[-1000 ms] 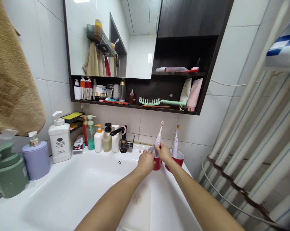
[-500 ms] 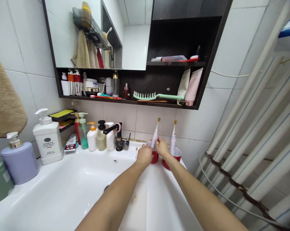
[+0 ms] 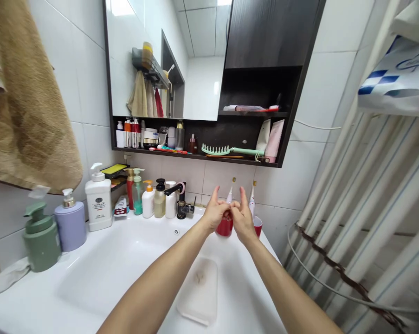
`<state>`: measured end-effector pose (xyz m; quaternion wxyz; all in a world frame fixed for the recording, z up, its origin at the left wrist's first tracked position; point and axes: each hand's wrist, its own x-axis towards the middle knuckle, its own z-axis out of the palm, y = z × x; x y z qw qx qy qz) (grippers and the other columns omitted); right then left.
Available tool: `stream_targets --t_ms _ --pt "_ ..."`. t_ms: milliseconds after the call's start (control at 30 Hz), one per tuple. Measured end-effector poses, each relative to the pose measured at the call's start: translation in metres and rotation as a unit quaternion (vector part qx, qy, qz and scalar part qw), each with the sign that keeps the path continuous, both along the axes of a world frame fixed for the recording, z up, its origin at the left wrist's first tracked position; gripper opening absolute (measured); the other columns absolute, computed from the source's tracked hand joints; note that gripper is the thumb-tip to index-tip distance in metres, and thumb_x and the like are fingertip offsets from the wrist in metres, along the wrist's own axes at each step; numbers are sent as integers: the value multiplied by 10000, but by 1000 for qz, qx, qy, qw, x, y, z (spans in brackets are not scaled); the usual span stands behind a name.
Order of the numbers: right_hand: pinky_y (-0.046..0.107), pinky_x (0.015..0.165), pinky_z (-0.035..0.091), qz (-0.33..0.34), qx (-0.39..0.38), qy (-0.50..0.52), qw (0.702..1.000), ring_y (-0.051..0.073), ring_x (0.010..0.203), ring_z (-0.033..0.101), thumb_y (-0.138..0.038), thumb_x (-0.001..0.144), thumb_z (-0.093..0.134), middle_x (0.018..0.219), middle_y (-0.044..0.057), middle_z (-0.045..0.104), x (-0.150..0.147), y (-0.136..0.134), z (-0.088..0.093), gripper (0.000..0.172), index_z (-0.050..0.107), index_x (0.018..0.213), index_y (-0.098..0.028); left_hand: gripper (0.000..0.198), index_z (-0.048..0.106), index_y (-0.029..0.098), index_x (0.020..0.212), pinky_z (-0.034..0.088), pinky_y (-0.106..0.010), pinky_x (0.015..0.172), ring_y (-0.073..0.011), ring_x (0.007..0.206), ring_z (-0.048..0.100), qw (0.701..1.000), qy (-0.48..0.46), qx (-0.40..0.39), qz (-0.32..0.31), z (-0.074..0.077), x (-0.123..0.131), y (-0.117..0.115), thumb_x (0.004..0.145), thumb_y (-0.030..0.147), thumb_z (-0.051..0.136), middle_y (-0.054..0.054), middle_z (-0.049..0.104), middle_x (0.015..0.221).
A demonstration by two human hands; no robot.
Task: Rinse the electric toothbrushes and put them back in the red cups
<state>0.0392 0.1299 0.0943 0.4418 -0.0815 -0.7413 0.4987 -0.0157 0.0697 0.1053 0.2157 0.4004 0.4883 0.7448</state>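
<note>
My left hand [image 3: 214, 214] and my right hand [image 3: 243, 219] meet in front of a red cup [image 3: 225, 227] on the sink's right ledge. Both thumbs point up, apart from the bent fingers, and the fingertips come together. Nothing shows in either hand. Behind them a pale electric toothbrush [image 3: 229, 194] stands upright, its lower part hidden by my fingers. Just right of my right hand, a second toothbrush [image 3: 252, 202] rises from another red cup [image 3: 258, 226], which my hand partly covers.
The black faucet [image 3: 182, 204] stands left of my hands, with several pump bottles [image 3: 159, 199] beyond it. A whitish soap dish [image 3: 198, 292] lies below my forearms. Over the ledge hangs a dark cabinet [image 3: 286, 139]; white pipes [image 3: 355, 208] run along the right.
My hands have left the toothbrush and drawn together, thumbs raised, in front of the left cup. My view has tilted up and turned left a little.
</note>
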Motion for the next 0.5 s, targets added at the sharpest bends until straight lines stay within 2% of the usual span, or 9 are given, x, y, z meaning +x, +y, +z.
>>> stream_targets --t_ms 67,167,233,300,333,400,500 --pt "186 430 367 30 -12 15 999 64 424 369 -157 654 309 528 -85 351 7 -11 8 628 27 1206 -259 753 13 210 1189 286 -175 409 -33 347 309 997 -32 52 -52 9 10 -11 577 87 432 113 353 438" --pt "183 425 369 44 -24 24 998 61 421 385 -190 661 344 537 -84 379 15 -17 11 590 99 1194 -257 776 62 219 1180 275 -170 405 -33 343 333 993 -58 76 -69 11 18 -24 549 121 502 117 384 426" --pt "190 415 367 34 -31 22 999 64 409 396 -264 688 340 528 -71 403 19 -17 7 439 285 1121 -213 595 265 180 1097 239 -159 377 -30 334 337 992 -96 67 -50 6 20 -31 564 224 528 100 401 420" --pt "196 375 348 15 -33 9 999 69 361 381 -368 715 280 463 -58 393 22 -14 -2 324 491 843 -157 334 463 128 794 169 -157 338 -25 302 306 987 -155 33 -40 -3 21 -39 611 407 457 75 373 372" --pt "198 348 332 4 -30 -2 1000 69 329 361 -413 721 235 421 -55 372 23 -13 -7 376 502 658 -155 375 460 126 623 132 -160 326 -23 283 278 982 -181 11 -46 -9 20 -42 629 492 380 65 344 340" --pt "199 304 296 -18 -12 -32 999 65 277 314 -475 720 156 353 -55 323 23 -9 -17 465 372 426 -187 509 360 148 433 79 -169 319 -24 251 223 974 -213 -34 -73 -22 19 -49 634 596 223 54 279 287" --pt "196 287 277 -70 34 -93 993 70 256 307 -515 711 96 299 -47 294 21 -3 -27 493 236 347 -213 563 302 160 375 44 -175 319 -24 234 181 967 -223 -78 -93 -46 14 -54 621 637 131 45 252 264"
